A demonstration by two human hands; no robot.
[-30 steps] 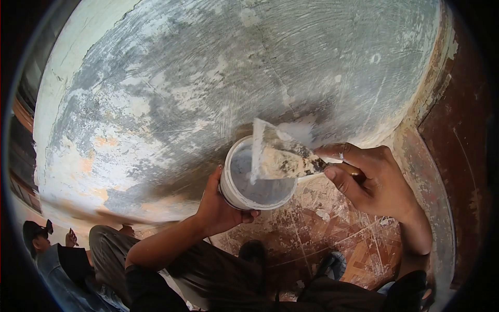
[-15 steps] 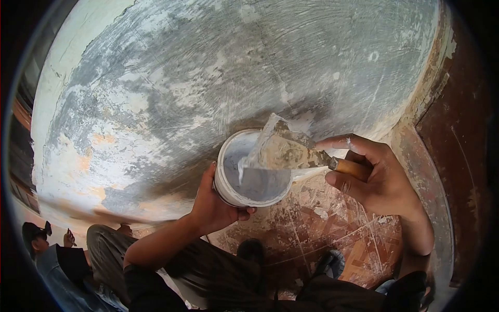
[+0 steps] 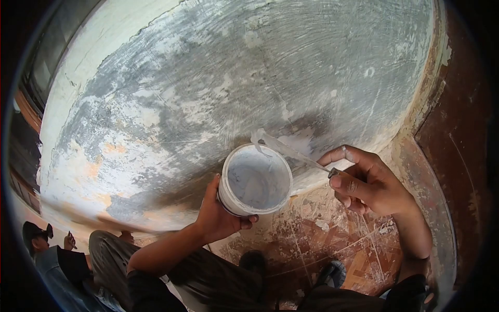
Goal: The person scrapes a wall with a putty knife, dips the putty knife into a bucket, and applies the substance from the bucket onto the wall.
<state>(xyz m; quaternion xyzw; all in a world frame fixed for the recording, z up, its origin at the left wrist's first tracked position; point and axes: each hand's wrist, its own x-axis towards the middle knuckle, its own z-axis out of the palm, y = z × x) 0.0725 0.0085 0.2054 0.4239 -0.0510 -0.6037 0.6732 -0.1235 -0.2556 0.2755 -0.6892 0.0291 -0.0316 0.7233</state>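
My left hand is wrapped round the side of a white plastic tub, which tilts so its mouth faces me. Grey-white putty coats the inside and bottom. In my right hand is a putty knife, gripped by its handle, which the fingers mostly hide. The blade is seen nearly edge-on, and a lump of pale putty clings to its tip, just over the far rim of the tub.
In front stands a wall with patchy grey and white plaster. A dark red door or panel is at the right. The tiled floor is spattered with debris. Another person in a cap is at the lower left.
The putty knife has turned from showing its flat face to nearly edge-on, and its tip has moved from inside the tub to the far rim. My left hand keeps the tub.
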